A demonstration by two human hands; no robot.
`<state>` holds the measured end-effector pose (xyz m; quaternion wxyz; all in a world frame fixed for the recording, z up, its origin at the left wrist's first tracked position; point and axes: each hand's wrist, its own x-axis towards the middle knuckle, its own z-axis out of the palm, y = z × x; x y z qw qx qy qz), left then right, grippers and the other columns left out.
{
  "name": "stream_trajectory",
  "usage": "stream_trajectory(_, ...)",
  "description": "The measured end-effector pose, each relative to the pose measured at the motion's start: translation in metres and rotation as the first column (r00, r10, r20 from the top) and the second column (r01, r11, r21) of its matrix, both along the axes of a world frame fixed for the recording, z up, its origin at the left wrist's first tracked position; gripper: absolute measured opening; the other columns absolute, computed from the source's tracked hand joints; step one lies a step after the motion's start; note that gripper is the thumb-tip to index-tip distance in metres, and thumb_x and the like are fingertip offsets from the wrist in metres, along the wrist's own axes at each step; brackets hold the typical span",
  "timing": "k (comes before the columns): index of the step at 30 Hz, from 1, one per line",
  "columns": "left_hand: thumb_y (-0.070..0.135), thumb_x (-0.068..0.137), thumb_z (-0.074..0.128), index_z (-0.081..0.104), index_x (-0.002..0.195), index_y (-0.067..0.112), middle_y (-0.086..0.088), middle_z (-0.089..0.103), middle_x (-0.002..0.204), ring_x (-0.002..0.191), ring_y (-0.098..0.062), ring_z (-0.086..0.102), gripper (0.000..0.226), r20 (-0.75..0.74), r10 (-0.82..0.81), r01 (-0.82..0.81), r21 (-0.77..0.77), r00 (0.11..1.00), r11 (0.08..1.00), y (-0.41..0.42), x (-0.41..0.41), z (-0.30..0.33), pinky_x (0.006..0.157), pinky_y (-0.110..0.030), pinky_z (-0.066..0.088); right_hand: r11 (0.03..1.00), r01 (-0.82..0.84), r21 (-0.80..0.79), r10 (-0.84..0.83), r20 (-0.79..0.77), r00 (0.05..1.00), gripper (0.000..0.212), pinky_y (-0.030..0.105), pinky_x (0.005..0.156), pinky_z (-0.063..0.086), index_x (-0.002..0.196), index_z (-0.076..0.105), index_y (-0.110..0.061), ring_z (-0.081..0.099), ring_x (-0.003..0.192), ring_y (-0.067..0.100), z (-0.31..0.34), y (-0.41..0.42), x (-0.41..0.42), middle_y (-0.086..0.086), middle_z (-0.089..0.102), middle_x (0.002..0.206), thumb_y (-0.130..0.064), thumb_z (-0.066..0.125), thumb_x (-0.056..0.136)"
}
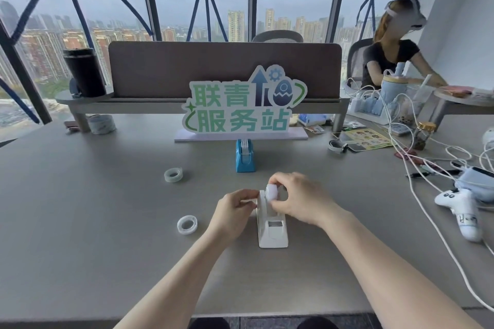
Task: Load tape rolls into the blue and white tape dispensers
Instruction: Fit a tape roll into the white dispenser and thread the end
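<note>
The white tape dispenser [272,230] stands on the grey desk in front of me. My left hand [235,211] pinches its left side wall. My right hand [299,200] grips a tape roll [272,192] that sits in the top of the white dispenser, fingers curled over it. The blue tape dispenser [244,156] stands farther back, with a roll showing in its top. Two loose clear tape rolls lie to the left: one roll [173,174] far, another roll [187,224] near my left wrist.
A green and white sign [240,107] on a stand is behind the blue dispenser. White cables [427,187], a white game controller [462,211], a jar and papers crowd the right side. Another person sits at the back right. A black tumbler [84,72] stands on the shelf.
</note>
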<state>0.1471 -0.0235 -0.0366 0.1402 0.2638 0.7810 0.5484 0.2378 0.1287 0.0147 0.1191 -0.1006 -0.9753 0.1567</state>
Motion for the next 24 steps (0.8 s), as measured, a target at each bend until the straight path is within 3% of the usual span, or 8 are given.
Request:
stream_trajectory(3, 0.005, 0.083, 0.053, 0.072, 0.100, 0.027, 0.006, 0.072, 0.099, 0.087, -0.010, 0.065, 0.033, -0.005, 0.027, -0.027, -0.006, 1.000, 1.000, 0.000, -0.002, 0.001, 0.088, -0.033, 0.053, 0.999, -0.012, -0.045, 0.008, -0.088, 0.996, 0.020, 0.032, 0.074, 0.050, 0.098, 0.059, -0.032, 0.056, 0.087, 0.012, 0.004, 0.000, 0.005, -0.021, 0.053, 0.082, -0.037, 0.063, 0.080)
stream_trajectory(6, 0.013, 0.085, 0.059, 0.072, 0.087, 0.030, 0.008, 0.071, 0.082, 0.070, -0.006, 0.060, 0.022, -0.022, 0.047, -0.046, 0.046, 0.999, 0.998, -0.003, -0.002, 0.008, 0.078, -0.031, 0.051, 0.991, -0.024, -0.128, 0.005, -0.149, 0.989, 0.021, 0.034, 0.074, 0.053, 0.097, 0.059, -0.035, 0.059, 0.088, 0.009, 0.007, 0.002, 0.008, -0.016, 0.064, 0.092, -0.037, 0.064, 0.076)
stream_trajectory(10, 0.018, 0.083, 0.064, 0.072, 0.082, 0.022, 0.011, 0.063, 0.062, 0.051, 0.003, 0.051, 0.009, -0.092, 0.108, -0.101, 0.082, 0.990, 0.992, -0.013, 0.000, 0.018, 0.058, -0.017, 0.044, 0.991, -0.042, -0.127, 0.018, -0.183, 0.983, 0.020, 0.034, 0.073, 0.053, 0.096, 0.060, -0.034, 0.057, 0.085, 0.006, 0.010, -0.003, 0.010, -0.014, 0.066, 0.091, -0.035, 0.065, 0.076)
stream_trajectory(14, 0.019, 0.082, 0.068, 0.072, 0.079, 0.021, 0.014, 0.060, 0.056, 0.050, 0.002, 0.050, 0.005, -0.129, 0.129, -0.113, 0.126, 0.983, 0.986, -0.024, 0.004, 0.023, 0.055, -0.015, 0.041, 0.988, -0.097, -0.116, 0.072, -0.204, 0.976, 0.016, 0.035, 0.072, 0.053, 0.095, 0.062, -0.030, 0.054, 0.083, 0.006, 0.011, -0.017, 0.007, -0.016, 0.064, 0.090, -0.032, 0.064, 0.080)
stream_trajectory(19, 0.026, 0.078, 0.072, 0.072, 0.082, 0.026, 0.005, 0.064, 0.063, 0.058, -0.010, 0.052, 0.004, -0.034, 0.115, -0.108, 0.170, 0.993, 0.980, -0.042, -0.001, 0.019, 0.058, -0.028, 0.044, 0.984, -0.168, -0.058, 0.151, -0.219, 0.964, 0.017, 0.037, 0.072, 0.052, 0.098, 0.063, -0.025, 0.055, 0.086, 0.010, 0.007, -0.042, -0.005, -0.010, 0.062, 0.092, -0.033, 0.060, 0.084)
stream_trajectory(24, 0.019, 0.080, 0.071, 0.074, 0.090, 0.028, 0.009, 0.066, 0.067, 0.061, -0.009, 0.055, 0.013, 0.004, 0.056, -0.056, 0.139, 0.998, 0.989, -0.062, -0.006, 0.015, 0.056, -0.022, 0.043, 0.972, -0.199, -0.124, 0.168, -0.223, 0.960, 0.019, 0.035, 0.071, 0.052, 0.100, 0.068, -0.025, 0.058, 0.081, 0.012, 0.004, -0.059, -0.018, -0.007, 0.062, 0.089, -0.034, 0.062, 0.084)
